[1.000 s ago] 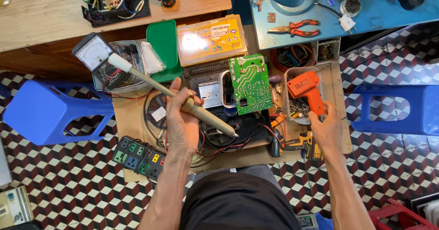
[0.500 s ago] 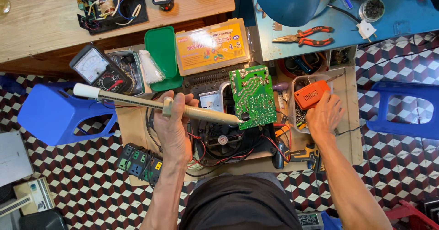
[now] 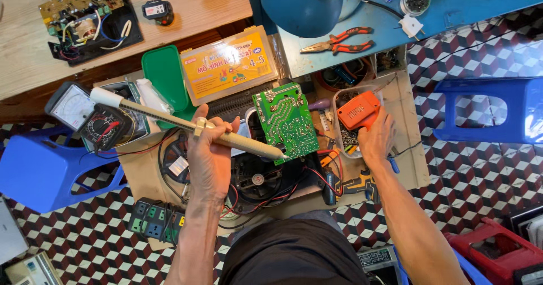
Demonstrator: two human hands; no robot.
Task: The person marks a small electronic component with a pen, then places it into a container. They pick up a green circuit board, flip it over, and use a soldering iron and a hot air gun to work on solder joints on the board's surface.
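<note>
Two bare hands are working over a cluttered low bench strewn with electronics. The left hand is gripping a long cream-coloured desoldering pump, fingers wrapped tightly round its barrel, and its tip is touching the lower edge of a green circuit board that is lying solder-side up, tilted, at the middle of the bench. The right hand is closing around an orange tool, fingers curled over its near end; the tool is sitting over a clear plastic tub of small parts just right of the board. Beneath the board, a black fan housing with red and black wires is showing. Left of the pump's white end, an analogue multimeter is lying beside a blue plastic stool. Behind the board, a yellow-lidded parts box is resting next to a green lid. Red-handled pliers are lying on the blue table beyond, near a blue lamp shade. A dark power strip is sitting by the left forearm.
</note>
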